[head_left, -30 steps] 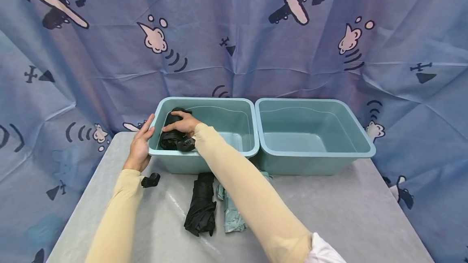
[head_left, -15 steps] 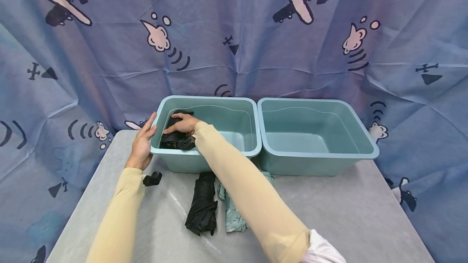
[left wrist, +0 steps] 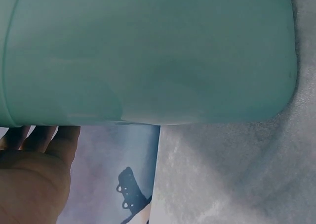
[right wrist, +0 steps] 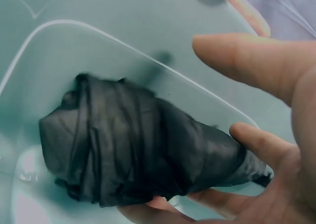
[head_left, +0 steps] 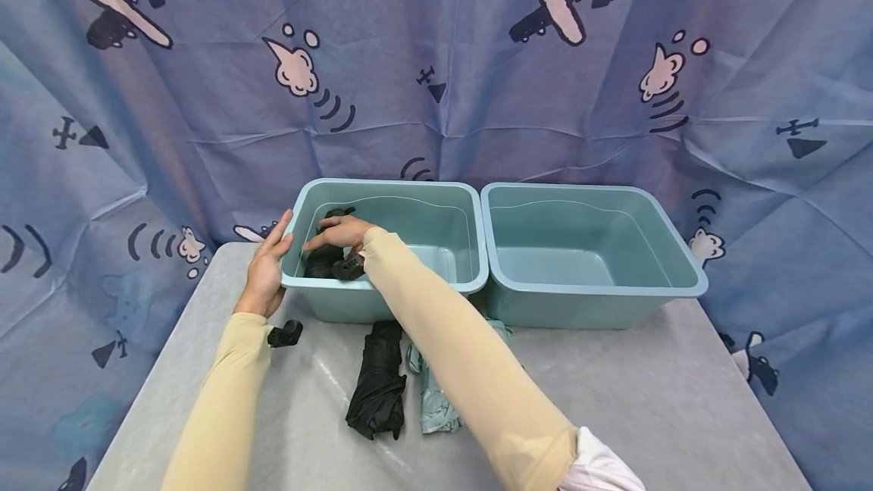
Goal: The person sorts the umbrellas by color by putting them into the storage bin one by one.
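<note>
Inside the left teal bin [head_left: 334, 303], at its left end, is a black folded umbrella [head_left: 322, 262]. My right hand [head_left: 346, 233] reaches in over it. In the right wrist view, the thumb stands away from the umbrella [right wrist: 128, 145], while the other fingers [right wrist: 261, 145] lie spread along its narrow end and far side. My left hand [head_left: 264, 271] rests with straight fingers against the outside of the same bin's left wall, near the rim. The left wrist view shows these fingers reaching up beside the bin wall [left wrist: 148, 56].
A second black folded umbrella [head_left: 378, 385] lies on the grey table [head_left: 614, 400] before the left bin. Beside it is a pale green folded cloth bundle [head_left: 436, 404], partly under my right forearm. Another teal bin [head_left: 566, 309] adjoins on the right; a patterned curtain [head_left: 436, 59] hangs behind.
The umbrella in the left bin has sunk lower, and my right thumb is off it. Both hands otherwise stay nearly in place; the view has shifted slightly.
</note>
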`<state>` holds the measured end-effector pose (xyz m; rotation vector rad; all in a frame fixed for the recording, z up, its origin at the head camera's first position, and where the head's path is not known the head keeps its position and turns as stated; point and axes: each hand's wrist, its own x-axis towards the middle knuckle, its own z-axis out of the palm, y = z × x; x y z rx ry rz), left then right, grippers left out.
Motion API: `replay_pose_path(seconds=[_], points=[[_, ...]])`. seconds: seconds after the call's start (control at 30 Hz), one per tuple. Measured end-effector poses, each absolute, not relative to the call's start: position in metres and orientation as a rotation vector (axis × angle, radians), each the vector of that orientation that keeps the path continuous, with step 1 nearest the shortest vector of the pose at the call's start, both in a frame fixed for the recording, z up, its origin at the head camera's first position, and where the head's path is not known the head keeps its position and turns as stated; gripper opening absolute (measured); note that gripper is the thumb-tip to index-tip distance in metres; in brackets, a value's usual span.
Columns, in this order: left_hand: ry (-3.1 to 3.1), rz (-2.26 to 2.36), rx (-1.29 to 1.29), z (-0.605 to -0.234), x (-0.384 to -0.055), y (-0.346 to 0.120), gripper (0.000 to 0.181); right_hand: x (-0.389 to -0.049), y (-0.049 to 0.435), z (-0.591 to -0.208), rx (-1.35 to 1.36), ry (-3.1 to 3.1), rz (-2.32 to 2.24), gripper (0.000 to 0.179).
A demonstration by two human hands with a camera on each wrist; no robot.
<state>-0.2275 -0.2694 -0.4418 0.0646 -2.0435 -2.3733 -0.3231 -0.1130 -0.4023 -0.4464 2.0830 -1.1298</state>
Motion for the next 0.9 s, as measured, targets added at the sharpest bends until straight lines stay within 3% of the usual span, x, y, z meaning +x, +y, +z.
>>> replay_pose_path(seconds=[0.9], points=[[-2.039,-2.387,0.070,-0.442,-0.227,-0.270,0.054,-0.330,-0.109,-0.399,-0.279,1.829,-1.309,0.075]])
